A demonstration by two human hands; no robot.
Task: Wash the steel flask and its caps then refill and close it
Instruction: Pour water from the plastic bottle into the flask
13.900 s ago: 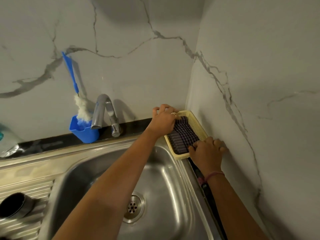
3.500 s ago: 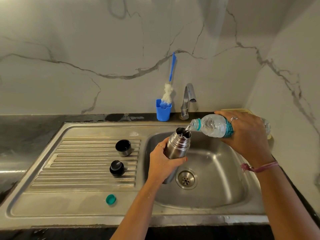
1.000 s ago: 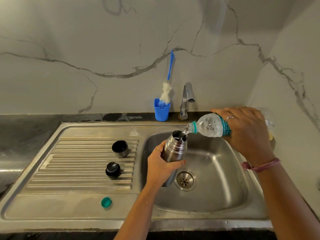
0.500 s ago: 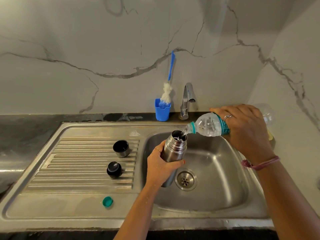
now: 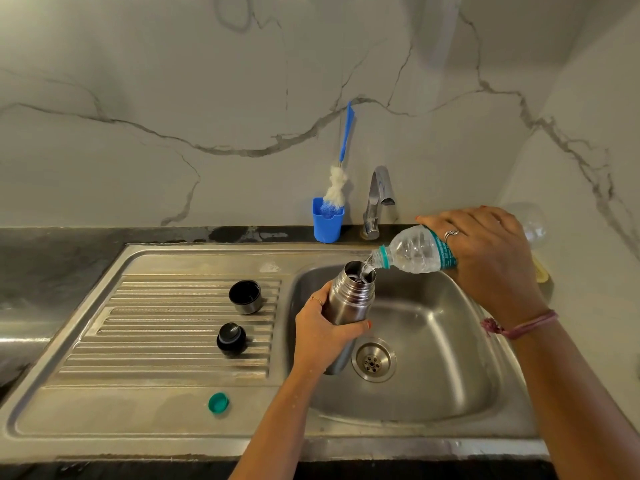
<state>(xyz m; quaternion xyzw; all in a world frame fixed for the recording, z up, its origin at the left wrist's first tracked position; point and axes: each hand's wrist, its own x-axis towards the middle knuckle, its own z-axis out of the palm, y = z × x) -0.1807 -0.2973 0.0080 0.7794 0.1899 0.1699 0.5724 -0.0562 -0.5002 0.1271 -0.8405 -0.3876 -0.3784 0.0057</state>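
Drainboard (image 5: 145,344) open except steel cap (image 5: 245,296), black stopper (image 5: 231,339), green lid (image 5: 219,403); tap (image 5: 378,199), brush holder (image 5: 327,221) line back edge.

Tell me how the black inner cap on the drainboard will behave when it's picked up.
The black inner cap looks small and rigid, so probably light. It stands on the ridged drainboard, likely wet, so possibly slippery. Being round, it could roll if knocked onto its side.

Dim, warm, soft light from above. Wall (image 5: 173,98) goes darker toward the top corners. Faint glare on the sink (image 5: 446,344) basin and counter (image 5: 20,341) at left. Soft shadows beside the caps. Strong wide-angle bowing at the edges. Focus sharp throughout, no motion blur.
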